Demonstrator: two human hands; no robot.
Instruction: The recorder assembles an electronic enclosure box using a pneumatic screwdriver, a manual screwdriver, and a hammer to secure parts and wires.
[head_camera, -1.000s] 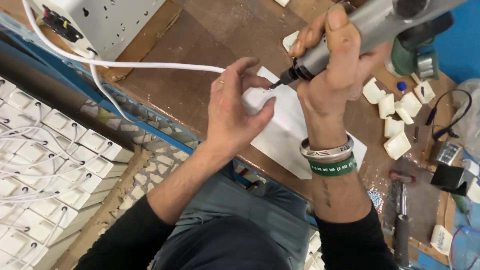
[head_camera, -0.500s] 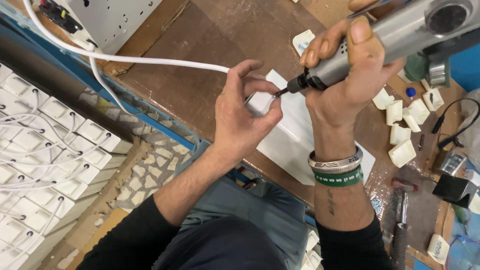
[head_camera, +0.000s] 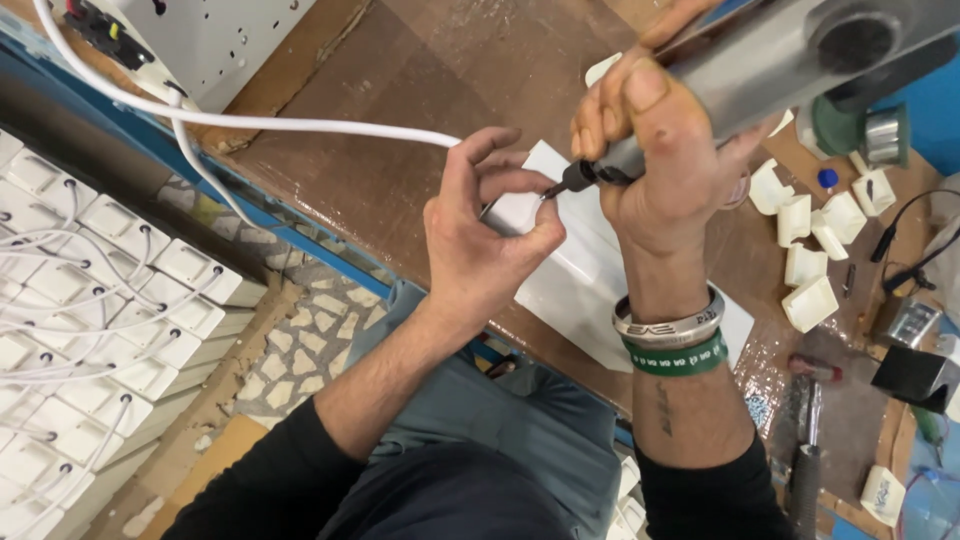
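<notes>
Mid-fastening, seemingly: left hand pinching small white plastic part on white cord, right hand clamped around grey powered screwdriver, bit engaged, unfinished.

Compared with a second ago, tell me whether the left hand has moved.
No: the left hand stays over the same corner of the white sheet.

The driver I grip has a smooth, brushed grey metal body with a dark tip. My bench is worn brown wood, scuffed and matt. The cable is glossy white plastic, like the small housings. My wristband is shiny metal.
</notes>
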